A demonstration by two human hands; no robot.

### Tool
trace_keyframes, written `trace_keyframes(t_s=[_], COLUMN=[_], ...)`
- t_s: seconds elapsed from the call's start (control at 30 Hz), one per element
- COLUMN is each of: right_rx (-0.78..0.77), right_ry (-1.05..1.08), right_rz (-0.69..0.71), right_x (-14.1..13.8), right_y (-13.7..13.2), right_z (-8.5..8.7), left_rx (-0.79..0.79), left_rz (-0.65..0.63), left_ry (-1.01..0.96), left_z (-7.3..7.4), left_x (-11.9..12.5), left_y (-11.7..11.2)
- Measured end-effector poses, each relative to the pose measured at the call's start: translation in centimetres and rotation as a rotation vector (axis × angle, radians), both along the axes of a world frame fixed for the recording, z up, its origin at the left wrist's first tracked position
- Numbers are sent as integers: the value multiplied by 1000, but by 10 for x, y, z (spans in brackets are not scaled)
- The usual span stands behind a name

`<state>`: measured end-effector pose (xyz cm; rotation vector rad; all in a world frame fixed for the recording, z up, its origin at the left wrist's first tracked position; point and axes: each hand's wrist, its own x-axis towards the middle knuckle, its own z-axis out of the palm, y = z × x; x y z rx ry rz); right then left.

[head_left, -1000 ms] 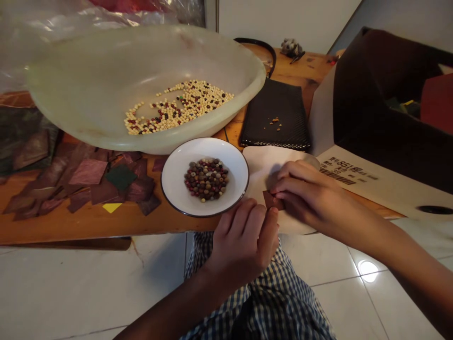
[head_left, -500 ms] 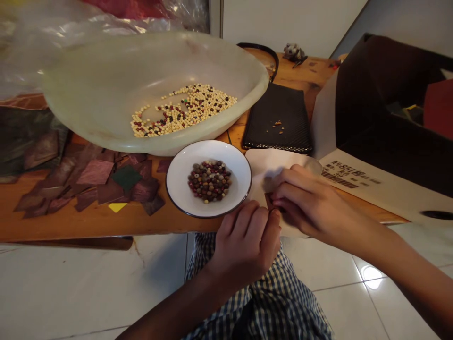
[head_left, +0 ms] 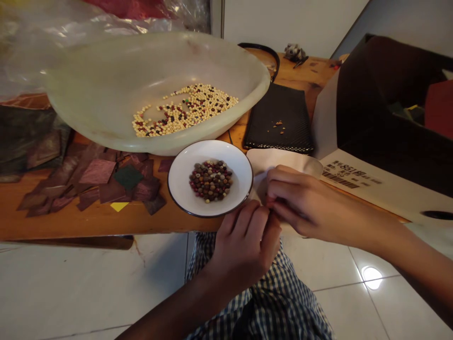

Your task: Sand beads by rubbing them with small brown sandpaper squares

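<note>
My left hand [head_left: 246, 241] is closed, fingers curled, just below the white bowl [head_left: 177, 196]. My right hand [head_left: 300, 200] pinches from the right, its fingertips meeting the left thumb and forefinger. Between them is a small dark reddish-brown piece, almost wholly hidden by the fingers now. Under the hands lies a pale sheet [head_left: 283, 158]. The white bowl has a dark rim and holds a heap of brown, dark red and grey beads [head_left: 211, 180].
Behind stands a large pale basin [head_left: 106, 89] with many cream and dark beads [head_left: 198, 106]. Thin dark-red squares [head_left: 97, 171], one green piece [head_left: 128, 177] and a yellow one [head_left: 119, 206] lie left. A black pouch [head_left: 279, 115] and an open shoebox [head_left: 375, 179] are at right.
My right hand has shifted slightly left and closed in against my left fingers. The small reddish-brown piece seen between them before is now covered. My left hand has hardly moved.
</note>
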<state>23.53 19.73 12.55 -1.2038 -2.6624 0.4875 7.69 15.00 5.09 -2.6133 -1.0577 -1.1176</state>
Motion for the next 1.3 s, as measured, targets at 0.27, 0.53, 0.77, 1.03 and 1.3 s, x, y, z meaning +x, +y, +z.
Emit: trace_keyframes(t_s=[0.27, 0.53, 0.77, 1.03, 1.3], right_rx=[36, 3, 10, 149, -366], right_ry=[-58, 90, 40, -41, 534], right_rz=[-59, -138, -57, -8, -465], right_x=[8, 13, 18, 19, 22], right_y=[-1, -9, -20, -23, -45], right_z=[-4, 1, 4, -3, -7], left_rx=[7, 1, 9, 16, 13], left_rz=[-2, 6, 10, 11, 12], left_ry=[-12, -27, -23, -10, -36], left_z=[-1, -1, -3, -4, -2], left_x=[0, 1, 1, 1, 2], left_y=[0, 1, 1, 0, 1])
